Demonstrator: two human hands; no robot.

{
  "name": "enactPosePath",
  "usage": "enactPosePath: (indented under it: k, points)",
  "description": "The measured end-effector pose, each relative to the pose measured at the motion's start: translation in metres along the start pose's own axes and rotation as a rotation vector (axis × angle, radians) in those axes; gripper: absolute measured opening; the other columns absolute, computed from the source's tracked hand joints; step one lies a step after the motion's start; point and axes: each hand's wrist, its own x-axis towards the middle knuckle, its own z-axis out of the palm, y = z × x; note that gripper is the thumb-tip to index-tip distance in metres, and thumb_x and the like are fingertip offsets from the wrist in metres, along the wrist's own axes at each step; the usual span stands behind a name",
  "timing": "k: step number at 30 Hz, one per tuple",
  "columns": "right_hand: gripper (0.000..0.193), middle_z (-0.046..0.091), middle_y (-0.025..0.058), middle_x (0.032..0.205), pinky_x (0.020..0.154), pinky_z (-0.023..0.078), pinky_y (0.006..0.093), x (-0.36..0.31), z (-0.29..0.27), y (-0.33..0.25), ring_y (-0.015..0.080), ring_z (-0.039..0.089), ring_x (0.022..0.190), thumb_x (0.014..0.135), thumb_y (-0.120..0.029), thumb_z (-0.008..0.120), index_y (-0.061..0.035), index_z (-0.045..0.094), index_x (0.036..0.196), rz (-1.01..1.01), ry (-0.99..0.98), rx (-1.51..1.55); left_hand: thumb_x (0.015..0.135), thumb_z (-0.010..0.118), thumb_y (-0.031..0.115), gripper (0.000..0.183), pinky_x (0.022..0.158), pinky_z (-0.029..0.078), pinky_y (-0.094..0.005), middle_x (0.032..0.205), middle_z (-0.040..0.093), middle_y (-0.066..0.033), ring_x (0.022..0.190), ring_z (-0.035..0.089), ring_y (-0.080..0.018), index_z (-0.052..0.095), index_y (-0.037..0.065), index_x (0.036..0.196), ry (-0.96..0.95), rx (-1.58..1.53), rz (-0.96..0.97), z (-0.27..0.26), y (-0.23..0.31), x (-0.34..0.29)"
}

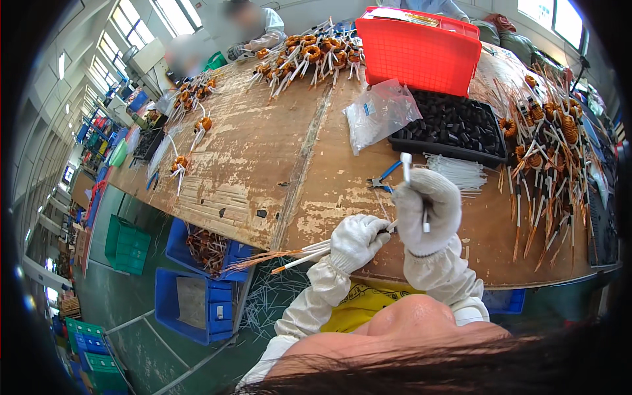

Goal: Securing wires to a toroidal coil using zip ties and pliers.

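Note:
My left hand, in a white glove, is closed around a bundle of white-sleeved copper wires. Their bare copper ends stick out to the left past the table edge; whatever else lies in that fist is hidden. Just to the right and higher is my right hand, also gloved, with its fingers curled. A slim white rod-like piece rises from its fingers, and a short white end shows below them; I cannot tell whether they are one piece. Blue-handled cutters lie on the table beyond my hands.
Behind the cutters are white cable ties, a black tray of small black parts, a clear plastic bag and a red basket. Wound copper coils pile up at right, more at the far side. Blue bins stand below left. Co-workers sit opposite.

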Motion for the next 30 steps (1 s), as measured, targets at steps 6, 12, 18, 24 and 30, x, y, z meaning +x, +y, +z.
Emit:
enactPosePath:
  k: [6, 12, 18, 24, 30]
  points:
    - [0.021, 0.066, 0.0111, 0.076, 0.057, 0.05, 0.0358, 0.025, 0.017, -0.012, 0.0269, 0.065, 0.062, 0.087, -0.004, 0.072, -0.002, 0.067, 0.108, -0.172, -0.235, -0.12, 0.08, 0.075, 0.021, 0.02, 0.079, 0.053, -0.0422, 0.091, 0.068, -0.0077, 0.086, 0.066, -0.0298, 0.068, 0.011, 0.095, 0.148, 0.024, 0.106, 0.013, -0.012, -0.002]
    - [0.023, 0.069, 0.0122, 0.087, 0.066, 0.055, 0.0318, 0.016, 0.033, -0.012, 0.0202, 0.068, 0.069, 0.089, 0.003, 0.063, -0.0001, 0.063, 0.112, 0.011, -0.221, 0.049, 0.074, 0.078, 0.026, 0.026, 0.08, 0.054, -0.0435, 0.087, 0.066, -0.0097, 0.086, 0.066, -0.032, 0.069, 0.01, 0.093, 0.156, 0.069, 0.092, 0.016, -0.017, -0.007]
    - [0.026, 0.07, 0.0097, 0.092, 0.072, 0.054, 0.0291, 0.014, 0.035, -0.003, 0.0143, 0.067, 0.078, 0.094, -0.001, 0.061, -0.0044, 0.064, 0.12, 0.618, -0.232, 0.258, 0.078, 0.075, 0.025, 0.031, 0.081, 0.054, -0.0437, 0.09, 0.068, -0.011, 0.087, 0.067, -0.0339, 0.07, 0.009, 0.104, 0.018, 0.02, 0.107, 0.018, -0.02, 0.001]
    - [0.033, 0.067, 0.0136, 0.088, 0.074, 0.054, 0.0295, 0.015, 0.03, -0.013, 0.0243, 0.067, 0.077, 0.085, 0.007, 0.063, -0.0018, 0.067, 0.117, -0.356, -0.371, -0.088, 0.081, 0.072, 0.02, 0.021, 0.082, 0.053, -0.0433, 0.087, 0.064, -0.0096, 0.088, 0.064, -0.0328, 0.066, 0.007, 0.096, 0.222, -0.048, 0.064, 0.033, -0.024, -0.004]
    - [0.022, 0.066, 0.0065, 0.096, 0.076, 0.053, 0.0279, -0.001, 0.044, -0.001, 0.0113, 0.064, 0.089, 0.099, 0.002, 0.051, -0.0005, 0.065, 0.116, 0.662, -0.255, 0.579, 0.084, 0.071, 0.022, 0.022, 0.083, 0.053, -0.0428, 0.088, 0.064, -0.0103, 0.088, 0.064, -0.0323, 0.065, 0.006, 0.098, 0.147, 0.05, 0.052, 0.025, -0.013, -0.001]
